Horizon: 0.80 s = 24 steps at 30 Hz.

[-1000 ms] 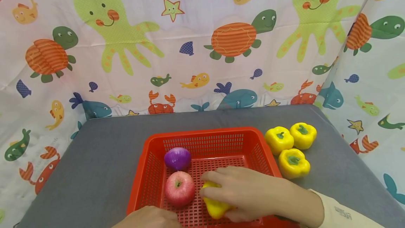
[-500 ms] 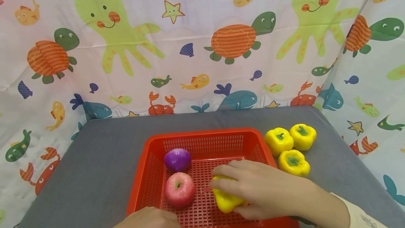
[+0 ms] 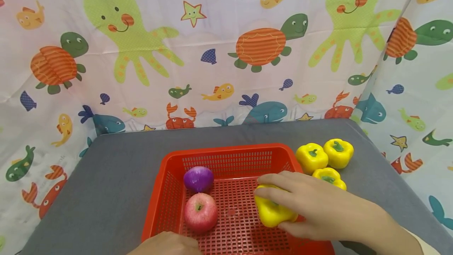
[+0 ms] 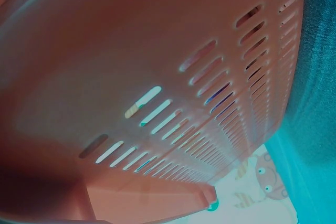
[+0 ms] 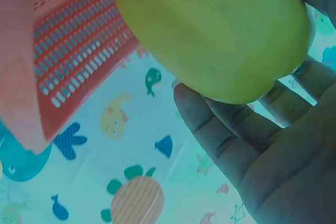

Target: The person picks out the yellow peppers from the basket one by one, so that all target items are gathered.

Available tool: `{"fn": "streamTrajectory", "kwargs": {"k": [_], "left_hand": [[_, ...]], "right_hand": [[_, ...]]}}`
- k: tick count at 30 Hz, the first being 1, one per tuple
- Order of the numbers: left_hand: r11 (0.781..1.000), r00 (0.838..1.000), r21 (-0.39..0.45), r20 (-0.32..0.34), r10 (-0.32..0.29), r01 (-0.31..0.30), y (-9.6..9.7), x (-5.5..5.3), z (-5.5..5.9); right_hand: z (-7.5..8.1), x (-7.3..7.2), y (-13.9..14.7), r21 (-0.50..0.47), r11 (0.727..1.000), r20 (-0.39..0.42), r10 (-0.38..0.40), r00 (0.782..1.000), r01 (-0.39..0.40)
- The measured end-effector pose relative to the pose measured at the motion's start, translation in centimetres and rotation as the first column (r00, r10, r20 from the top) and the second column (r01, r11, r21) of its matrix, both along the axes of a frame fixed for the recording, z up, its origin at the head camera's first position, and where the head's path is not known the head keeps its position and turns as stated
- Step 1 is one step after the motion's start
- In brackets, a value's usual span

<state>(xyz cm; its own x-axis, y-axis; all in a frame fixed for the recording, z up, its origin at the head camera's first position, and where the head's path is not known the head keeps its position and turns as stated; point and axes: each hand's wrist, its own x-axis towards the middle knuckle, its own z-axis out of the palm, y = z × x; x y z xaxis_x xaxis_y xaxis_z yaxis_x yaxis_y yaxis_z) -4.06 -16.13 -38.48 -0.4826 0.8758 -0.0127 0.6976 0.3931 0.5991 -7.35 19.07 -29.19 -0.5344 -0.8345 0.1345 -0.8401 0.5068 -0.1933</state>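
A yellow bell pepper (image 3: 272, 209) is gripped by my right hand (image 3: 315, 204), above the right part of a red plastic basket (image 3: 226, 150). In the right wrist view the fingers (image 5: 226, 145) curl round the yellow pepper (image 5: 220, 35). My left hand (image 3: 168, 244) is at the basket's near left edge, only its back showing; its fingers are hidden. Inside the basket lie a red apple (image 3: 201, 211) and, behind it, a purple onion (image 3: 199, 179). The left wrist view shows the slotted basket wall (image 4: 105, 40) close up, without the hand.
Three more yellow bell peppers stand on the grey table (image 3: 116, 176) just right of the basket: a left one (image 3: 311, 157), a back one (image 3: 338, 153) and a front one (image 3: 330, 177), partly behind my right hand. A curtain (image 3: 219, 7) with sea animals hangs behind.
My right hand has lifted the yellow bell pepper from beside the apple and carried it right, toward the basket's right wall. The left hand has stayed in place.
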Motion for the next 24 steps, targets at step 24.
{"fn": "streamTrajectory", "kwargs": {"k": [24], "left_hand": [[1.000, 1.000, -0.018, 0.008, 0.009, -0.009, 0.0, -0.1, -0.1]], "right_hand": [[-0.7, 0.5, 5.4, -0.198, 0.967, -0.109, -0.187, 0.976, 0.163]]}}
